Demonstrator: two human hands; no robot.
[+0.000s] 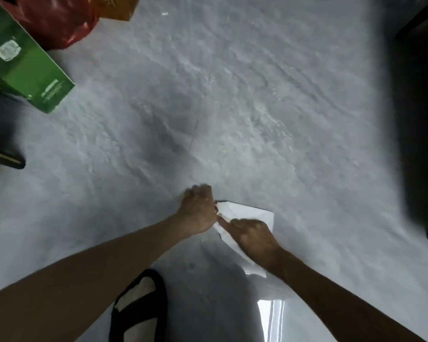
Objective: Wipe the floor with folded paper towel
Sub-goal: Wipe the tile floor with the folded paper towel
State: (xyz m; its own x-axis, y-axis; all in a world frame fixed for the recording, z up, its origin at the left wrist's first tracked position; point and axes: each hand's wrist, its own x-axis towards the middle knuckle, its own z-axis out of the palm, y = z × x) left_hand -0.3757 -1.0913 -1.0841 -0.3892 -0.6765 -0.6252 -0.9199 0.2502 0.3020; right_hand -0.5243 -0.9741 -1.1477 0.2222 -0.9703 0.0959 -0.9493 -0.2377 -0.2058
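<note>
A white paper towel lies on the grey floor below the middle of the view, partly folded with creases showing. My left hand is closed at the towel's left corner and pinches its edge. My right hand rests on top of the towel with fingers curled, pressing it down; the towel's lower strip runs under this hand and shows again near the wrist. Both forearms reach in from the bottom of the frame.
A green carton stands at the upper left, with a red plastic bag and an orange pack behind it. Dark furniture fills the right edge. My foot in a black sandal is at the bottom.
</note>
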